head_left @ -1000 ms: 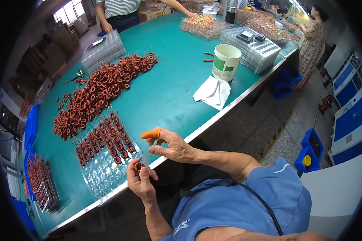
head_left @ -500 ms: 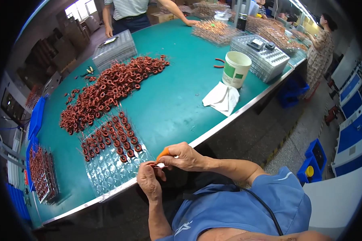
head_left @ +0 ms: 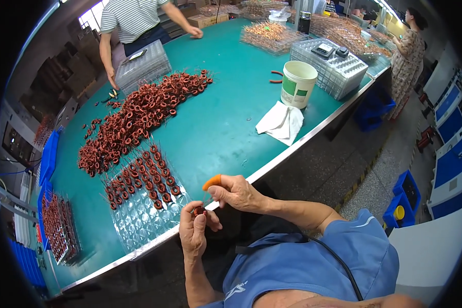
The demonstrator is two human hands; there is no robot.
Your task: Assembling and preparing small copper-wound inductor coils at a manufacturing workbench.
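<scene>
Just over the near edge of the green-topped table [head_left: 223, 115], the left hand [head_left: 192, 236] pinches a small reddish-brown, wire-wound ring coil [head_left: 200, 211] between thumb and fingers. Near it on the right, the right hand [head_left: 241, 194], an orange finger cot [head_left: 211, 182] on one finger, meets the coil's thin wire leads [head_left: 205, 198]; whether it grips them I cannot tell. White lettering [head_left: 236, 290] marks the blue cloth shirt [head_left: 318, 256]. Left lies a clear plastic blister tray [head_left: 143, 223]; far right, a white plastic bucket [head_left: 299, 73] bears a green-and-white label [head_left: 288, 85].
</scene>
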